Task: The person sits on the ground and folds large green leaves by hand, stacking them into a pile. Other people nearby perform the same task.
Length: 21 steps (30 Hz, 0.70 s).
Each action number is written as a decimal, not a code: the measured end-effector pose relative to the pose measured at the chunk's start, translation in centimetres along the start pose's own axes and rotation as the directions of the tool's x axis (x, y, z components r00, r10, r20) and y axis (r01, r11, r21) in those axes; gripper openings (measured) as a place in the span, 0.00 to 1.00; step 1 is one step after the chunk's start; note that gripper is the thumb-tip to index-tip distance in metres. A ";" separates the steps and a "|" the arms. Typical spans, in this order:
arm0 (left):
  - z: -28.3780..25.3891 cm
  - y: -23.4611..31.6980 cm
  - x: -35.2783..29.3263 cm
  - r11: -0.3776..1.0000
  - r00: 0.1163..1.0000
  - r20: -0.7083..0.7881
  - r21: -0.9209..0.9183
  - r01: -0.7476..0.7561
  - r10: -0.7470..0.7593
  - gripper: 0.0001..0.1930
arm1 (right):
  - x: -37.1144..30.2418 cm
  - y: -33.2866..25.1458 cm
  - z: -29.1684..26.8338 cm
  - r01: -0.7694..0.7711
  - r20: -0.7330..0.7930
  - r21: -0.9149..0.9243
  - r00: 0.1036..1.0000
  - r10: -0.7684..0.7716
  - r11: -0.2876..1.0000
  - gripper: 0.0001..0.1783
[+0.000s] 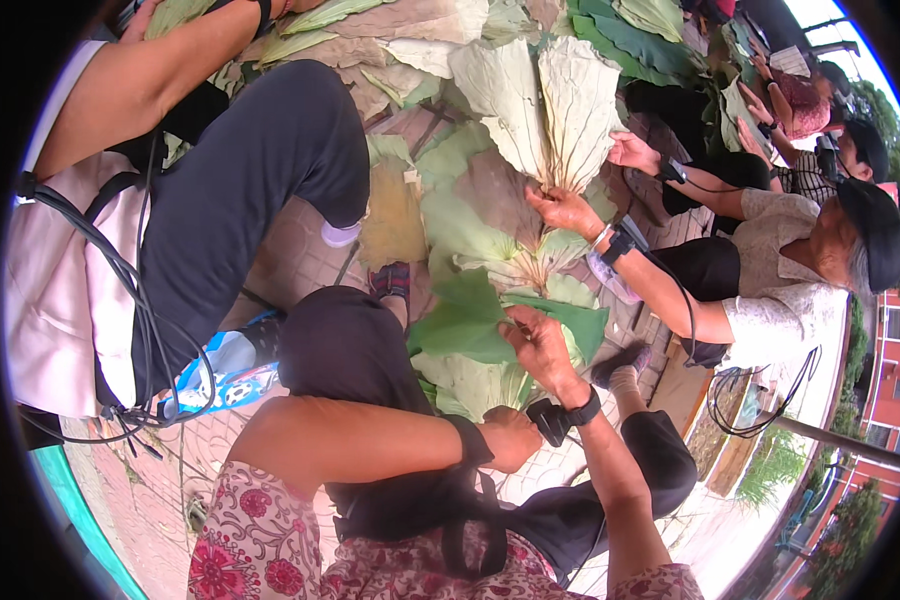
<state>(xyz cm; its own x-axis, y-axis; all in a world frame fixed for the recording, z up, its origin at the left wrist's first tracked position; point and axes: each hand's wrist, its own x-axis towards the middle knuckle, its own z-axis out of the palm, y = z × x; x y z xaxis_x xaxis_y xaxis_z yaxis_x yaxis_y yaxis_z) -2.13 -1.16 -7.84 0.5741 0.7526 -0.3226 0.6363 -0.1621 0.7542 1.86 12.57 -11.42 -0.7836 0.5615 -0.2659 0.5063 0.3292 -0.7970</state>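
Below the middle, my left hand (511,440) is closed at the gathered base of a pale green leaf bundle (468,382). Its fingertips are hidden, but it seems to grip the stem ends. Just above it, my right hand (542,348) is closed on a large dark green leaf (467,318), pinching its edge between thumb and fingers. The leaf spreads over the pale ones to the left, with more green to the right of my hand. Beyond lie pale, fanned leaves (530,262) with brownish veins, some of them overlapping.
On the right, a co-worker's hands (567,210) hold up a pale leaf fan (542,105). Another person's dark-trousered knee (315,130) is close on the left. Heaped leaves (370,55) fill the far side. Black cables (120,270) hang at left; a blue-and-white bag (225,370) lies on the paving.
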 end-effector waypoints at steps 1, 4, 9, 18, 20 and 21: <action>-0.1 -0.1 0.0 1.000 1.000 0.024 0.000 0.000 0.000 0.09 | 0.7 -0.4 -0.4 -0.004 -0.015 0.025 1.000 0.004 1.000 0.09; -1.0 0.3 -0.1 1.000 0.994 0.112 0.027 0.007 -0.010 0.12 | 4.0 -1.8 -2.7 -0.039 -0.077 0.091 0.996 0.047 0.995 0.09; -0.8 0.7 0.2 0.993 0.984 0.172 0.119 0.013 -0.033 0.14 | 11.0 -7.8 -8.9 0.078 -0.302 0.066 0.952 -0.055 0.995 0.11; -0.9 0.8 -0.1 0.989 0.994 0.102 0.149 0.023 -0.039 0.13 | 18.4 -8.9 -12.8 0.439 -0.455 -0.593 0.508 -0.731 0.675 0.15; -0.9 0.8 -0.3 0.990 0.993 0.104 0.130 0.047 -0.061 0.10 | 19.4 -5.9 -10.6 0.348 -0.324 -0.662 0.666 -0.672 0.664 0.17; -0.4 0.7 -0.4 0.991 0.996 0.076 0.122 0.046 -0.055 0.09 | 20.3 -3.2 -9.6 0.324 -0.267 -0.686 0.721 -0.639 0.652 0.16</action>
<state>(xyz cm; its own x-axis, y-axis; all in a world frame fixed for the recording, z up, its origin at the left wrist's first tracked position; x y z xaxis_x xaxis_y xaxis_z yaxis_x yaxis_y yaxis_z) -2.09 -1.26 -6.91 0.5757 0.7096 -0.4064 0.7200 -0.2043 0.6632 -12.20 30.19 -9.10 -0.7925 0.3972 0.4629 0.3230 0.9171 -0.2338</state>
